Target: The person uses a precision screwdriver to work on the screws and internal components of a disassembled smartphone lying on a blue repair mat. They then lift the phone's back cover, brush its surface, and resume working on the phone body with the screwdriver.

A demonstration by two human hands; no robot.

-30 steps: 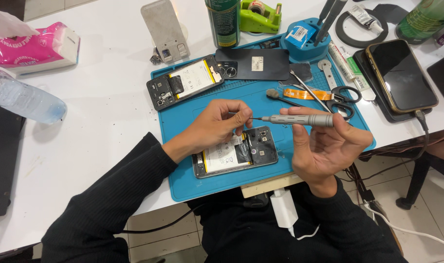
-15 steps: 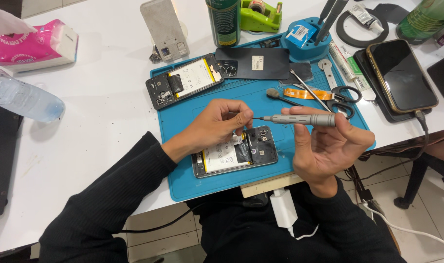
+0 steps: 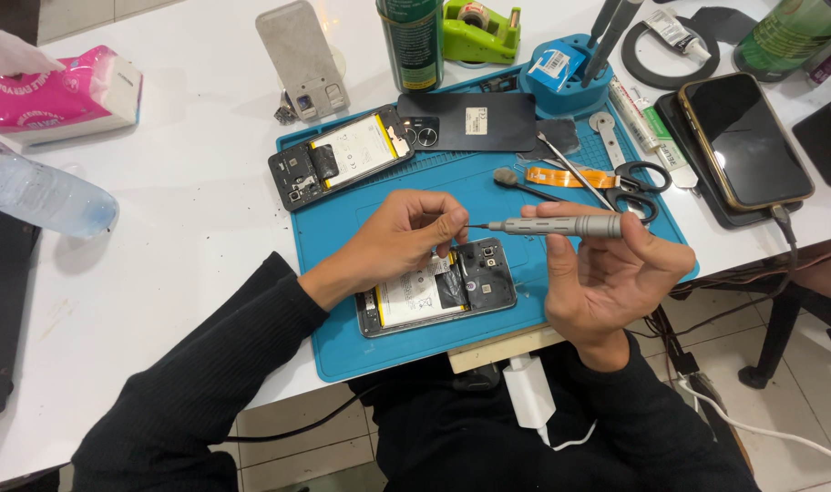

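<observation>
My right hand (image 3: pixel 607 269) grips a grey precision screwdriver (image 3: pixel 561 226), held level with its thin bit pointing left. My left hand (image 3: pixel 405 239) pinches its fingertips at the tip of that bit; whether a screw is between them I cannot tell. Both hands hover over an opened phone (image 3: pixel 438 290) with its back off, battery and board exposed, lying near the front of a blue work mat (image 3: pixel 343 337). A second opened phone (image 3: pixel 341 157) lies at the mat's far left corner.
A black back cover (image 3: pixel 475 121), scissors (image 3: pixel 641 182), an orange flex strip (image 3: pixel 575 178) and a blue tool holder (image 3: pixel 561 73) sit at the mat's rear. A dark phone (image 3: pixel 743 137) lies right. A water bottle (image 3: pixel 42 196) and pink tissue pack (image 3: pixel 60 96) lie left.
Both hands have stayed in almost the same place; the left fingertips have closed in slightly on the screwdriver's bit tip.
</observation>
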